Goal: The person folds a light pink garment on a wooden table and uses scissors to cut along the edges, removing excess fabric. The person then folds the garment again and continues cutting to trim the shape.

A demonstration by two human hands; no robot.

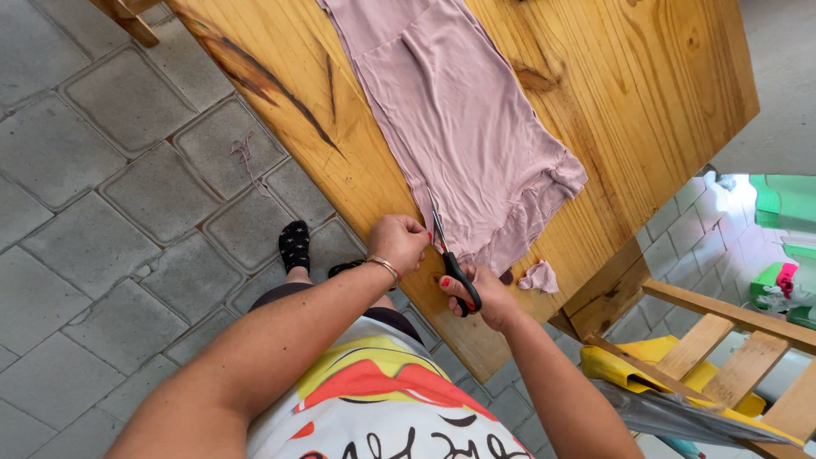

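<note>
While the mauve fabric (463,119) is pinched by the left hand (398,242), scissors (450,263) gripped in the right hand (480,293) are worked at its six-o'clock edge on the bench (646,93); slack cloth could be cut crooked, or fingers nicked.

Bright, even daylight; shadows are soft and faint. The far right corner is washed out, glare bleaching the wall (778,76). Focus is sharp throughout, with wide-angle bending of the tiles (102,170) at the left edge
</note>
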